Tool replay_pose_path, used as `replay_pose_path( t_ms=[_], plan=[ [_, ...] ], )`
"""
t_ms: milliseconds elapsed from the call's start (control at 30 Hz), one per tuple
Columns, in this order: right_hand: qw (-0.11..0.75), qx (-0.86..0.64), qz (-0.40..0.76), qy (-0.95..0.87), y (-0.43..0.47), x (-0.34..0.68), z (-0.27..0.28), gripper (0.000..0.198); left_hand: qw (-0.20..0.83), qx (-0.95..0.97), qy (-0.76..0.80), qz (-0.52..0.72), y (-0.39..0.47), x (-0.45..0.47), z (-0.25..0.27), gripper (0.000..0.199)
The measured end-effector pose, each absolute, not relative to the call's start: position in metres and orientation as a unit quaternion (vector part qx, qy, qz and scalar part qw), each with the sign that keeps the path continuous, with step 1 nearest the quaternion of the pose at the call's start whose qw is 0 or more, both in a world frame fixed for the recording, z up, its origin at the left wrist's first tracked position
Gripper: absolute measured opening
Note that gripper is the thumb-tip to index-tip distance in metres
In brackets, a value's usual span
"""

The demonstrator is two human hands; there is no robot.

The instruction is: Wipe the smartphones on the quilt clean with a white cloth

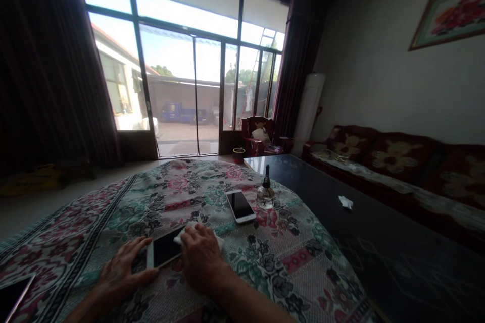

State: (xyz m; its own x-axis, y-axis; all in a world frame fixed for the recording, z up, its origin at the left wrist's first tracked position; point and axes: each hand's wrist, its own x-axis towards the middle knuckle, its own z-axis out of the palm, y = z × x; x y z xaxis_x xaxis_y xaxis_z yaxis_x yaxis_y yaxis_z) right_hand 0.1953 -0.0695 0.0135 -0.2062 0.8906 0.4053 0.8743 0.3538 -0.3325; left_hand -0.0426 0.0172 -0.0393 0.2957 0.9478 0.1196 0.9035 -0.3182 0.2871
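Forearm point(242, 287) looms nearest, right hand point(199, 257) clamping tissue point(220, 243) onto phone point(165, 247); left hand point(122, 265) clasps phone's end. Slack left hold could let phone skid over cloth point(261, 262).

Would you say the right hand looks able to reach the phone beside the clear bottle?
Probably yes: that farther phone lies just beyond the right hand, with only patterned cloth visible between, though that hand holds white tissue at the nearer phone.

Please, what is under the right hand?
Under the right hand is a white tissue, over one end of the phone between both hands. That covered end cannot be seen.
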Motion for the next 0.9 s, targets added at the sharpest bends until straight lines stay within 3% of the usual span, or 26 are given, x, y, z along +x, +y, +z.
replay_pose_path(
  t_ms=[333,633,900],
  plan=[
    [0.265,-0.619,0.019,-0.739,-0.064,0.200,0.010,0.034,0.086,0.797,0.578,0.153,0.016,-0.045,-0.042,0.076],
    [0.229,-0.421,-0.031,-0.877,-0.089,0.187,0.025,0.037,0.075,0.801,0.572,0.159,0.013,-0.042,-0.035,0.073],
    [0.240,-0.529,0.030,-0.813,-0.075,0.196,0.021,0.042,0.076,0.797,0.579,0.155,0.014,-0.043,-0.040,0.071]
  ],
)
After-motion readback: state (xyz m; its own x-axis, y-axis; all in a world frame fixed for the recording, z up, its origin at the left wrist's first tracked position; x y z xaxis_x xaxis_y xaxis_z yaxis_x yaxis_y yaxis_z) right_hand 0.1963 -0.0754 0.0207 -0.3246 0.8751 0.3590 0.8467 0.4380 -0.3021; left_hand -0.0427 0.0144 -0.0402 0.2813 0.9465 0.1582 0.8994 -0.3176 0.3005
